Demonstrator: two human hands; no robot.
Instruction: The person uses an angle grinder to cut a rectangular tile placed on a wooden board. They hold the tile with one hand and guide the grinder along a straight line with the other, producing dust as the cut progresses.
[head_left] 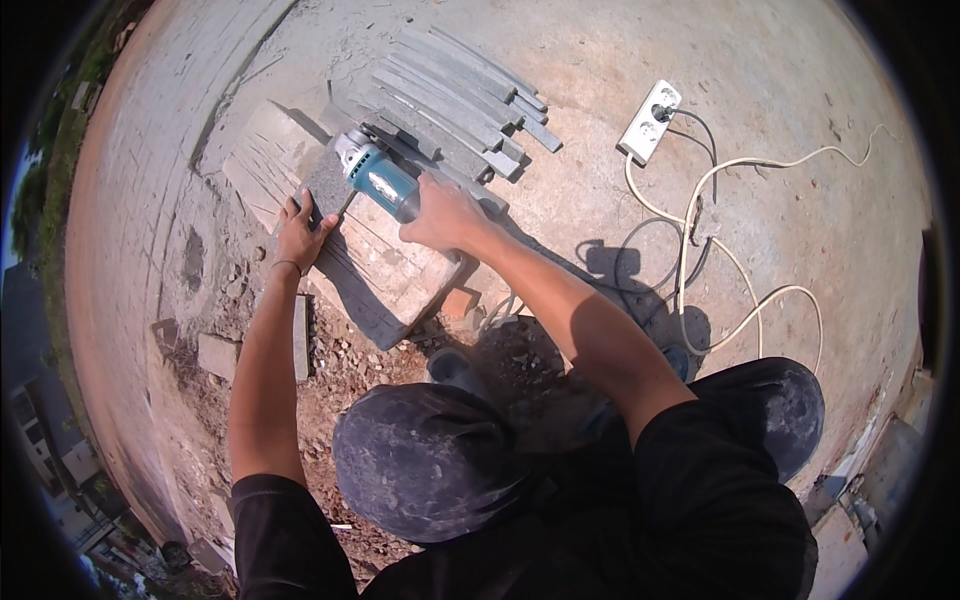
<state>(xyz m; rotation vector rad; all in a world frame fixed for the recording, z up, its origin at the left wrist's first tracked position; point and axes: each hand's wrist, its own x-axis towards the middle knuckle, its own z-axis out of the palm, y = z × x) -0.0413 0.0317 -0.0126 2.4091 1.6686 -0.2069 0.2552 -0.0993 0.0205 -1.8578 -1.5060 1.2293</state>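
My right hand (445, 212) is closed around the rear body of a teal angle grinder (383, 184), its silver head pointing to the far left. The grinder lies over a dark grey stone slab (335, 186), which rests on a pale, scored concrete block (385, 262). Against the slab's near left edge, my left hand (302, 238) presses down with fingers and thumb spread. The grinder's disc is mostly hidden, so I cannot tell whether it touches the slab.
Several cut grey stone strips (455, 90) lie beyond the grinder. To the right sits a white power strip (650, 122) with a black plug in it and a looping cream cable (686, 275). Rubble (340, 350) and a brick piece (460, 302) lie near my knees.
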